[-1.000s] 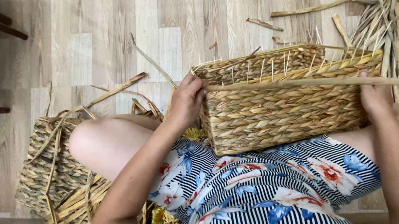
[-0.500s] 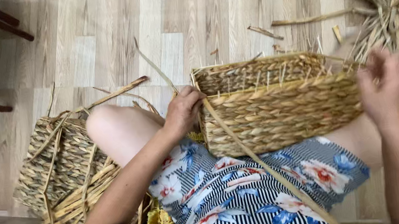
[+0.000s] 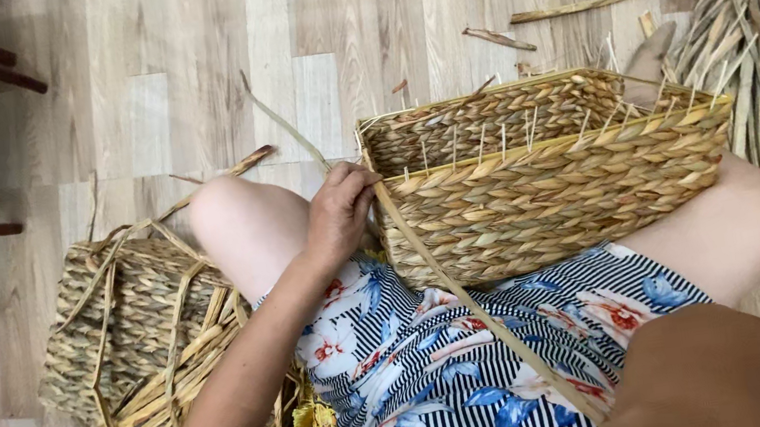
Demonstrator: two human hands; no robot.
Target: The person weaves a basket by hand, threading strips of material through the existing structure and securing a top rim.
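Now your left hand (image 3: 338, 214) rests at the near left corner of the rectangular woven basket of tan straw (image 3: 553, 186), and its fingers are curled and pinched on the long flat straw strand (image 3: 470, 304) just where it meets the rim. The basket sits on your lap, between your two bare knees, above the dress with black and white stripes and blue and red flowers (image 3: 459, 369). From the pinching fingers the strand runs diagonally down across the dress toward your right arm (image 3: 714, 375), which enters at the lower right corner of the view. Your right hand itself is outside the picture, so I cannot tell if its fingers are closed or released. Thin pale stakes stand up along the top edge of the basket.

On the floor of light wooden planks (image 3: 185, 73), beside your left knee, lies a second woven straw basket with loose strands hanging around it (image 3: 136, 329). At the upper right, just beside the basket on your lap, there is a pile of dry straw stalks (image 3: 757, 27). Small broken pieces of straw are spread on the planks near it
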